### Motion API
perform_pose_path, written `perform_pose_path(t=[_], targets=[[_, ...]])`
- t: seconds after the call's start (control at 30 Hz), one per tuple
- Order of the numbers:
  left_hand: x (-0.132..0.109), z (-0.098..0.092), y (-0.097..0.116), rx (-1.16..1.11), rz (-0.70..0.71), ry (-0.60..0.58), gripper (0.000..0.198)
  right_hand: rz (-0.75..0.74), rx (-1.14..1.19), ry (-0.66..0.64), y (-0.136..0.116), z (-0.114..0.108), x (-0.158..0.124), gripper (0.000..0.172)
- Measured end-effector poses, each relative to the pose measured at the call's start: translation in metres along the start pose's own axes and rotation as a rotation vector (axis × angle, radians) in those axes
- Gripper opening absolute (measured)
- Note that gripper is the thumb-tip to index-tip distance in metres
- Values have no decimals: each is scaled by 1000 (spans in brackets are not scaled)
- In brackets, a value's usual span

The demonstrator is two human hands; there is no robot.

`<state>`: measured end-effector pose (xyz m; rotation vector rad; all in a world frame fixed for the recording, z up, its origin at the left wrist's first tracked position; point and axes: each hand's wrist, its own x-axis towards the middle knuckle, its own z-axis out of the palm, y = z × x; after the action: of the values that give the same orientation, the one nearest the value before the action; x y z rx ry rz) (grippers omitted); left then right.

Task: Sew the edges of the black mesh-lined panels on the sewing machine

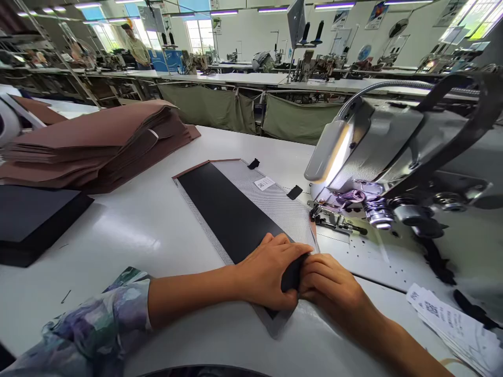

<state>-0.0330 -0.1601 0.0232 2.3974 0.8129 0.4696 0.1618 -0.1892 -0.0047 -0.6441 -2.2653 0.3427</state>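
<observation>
A grey mesh piece [231, 175] with brown edging lies on the white table, a stiff-looking black panel [231, 212] on top of it. My left hand [269, 272] grips the near end of both, fingers across the panel and thumb at the near side. Close beside it, my right hand [330, 283] has its fingers curled and pinched at the edge of the mesh piece; the exact grip is hidden. A white label [264, 183] and two black tabs [294, 192] sit along the mesh's right side. The sewing machine's presser foot [328, 217] stands just right of the mesh.
The sewing machine head [393, 136] with its lit lamp fills the right. Stacked brown fabric [94, 141] and a black stack of panels [39, 220] lie left. Printed tags [456, 324] rest at lower right. A person [137, 48] stands far back among other machines.
</observation>
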Motion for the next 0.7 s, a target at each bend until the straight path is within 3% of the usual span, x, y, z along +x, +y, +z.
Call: perform_pose_path(t=[0.37,0.6,0.7], targets=[[-3,-1,-2,13,4,-15,76,20,-8,4,-2,2,5,12],[-1,-1,2,82,-11,-136,103,217,-74,-79,-8,7,12,17],[-1,0,3,127,-49,-198,96,167,-141,-84,1,4,12,18]])
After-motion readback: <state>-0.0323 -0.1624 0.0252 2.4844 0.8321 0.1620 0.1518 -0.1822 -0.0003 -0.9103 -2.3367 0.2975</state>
